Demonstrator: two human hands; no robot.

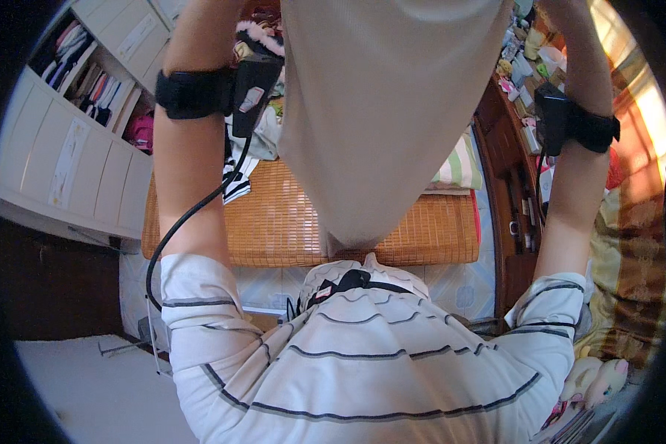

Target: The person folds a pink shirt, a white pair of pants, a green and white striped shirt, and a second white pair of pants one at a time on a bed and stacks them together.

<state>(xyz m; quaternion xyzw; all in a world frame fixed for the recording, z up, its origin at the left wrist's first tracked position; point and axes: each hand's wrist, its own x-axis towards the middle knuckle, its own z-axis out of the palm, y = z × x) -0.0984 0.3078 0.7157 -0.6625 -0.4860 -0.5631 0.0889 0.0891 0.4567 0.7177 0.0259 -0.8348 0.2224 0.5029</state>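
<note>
While both arms were raised, the beige cloth [381, 111] hung full length above the bamboo mat [274, 222]; hands lay beyond the picture's upper edge, grip undeterminable.

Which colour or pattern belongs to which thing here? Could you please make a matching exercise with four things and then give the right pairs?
Things:
1. hanging cloth
2. woven mat
3. wrist straps
4. shirt

Colours:
A. black
B. white with dark thin stripes
C. plain beige
D. orange-brown

Pairs: 1-C, 2-D, 3-A, 4-B
</note>
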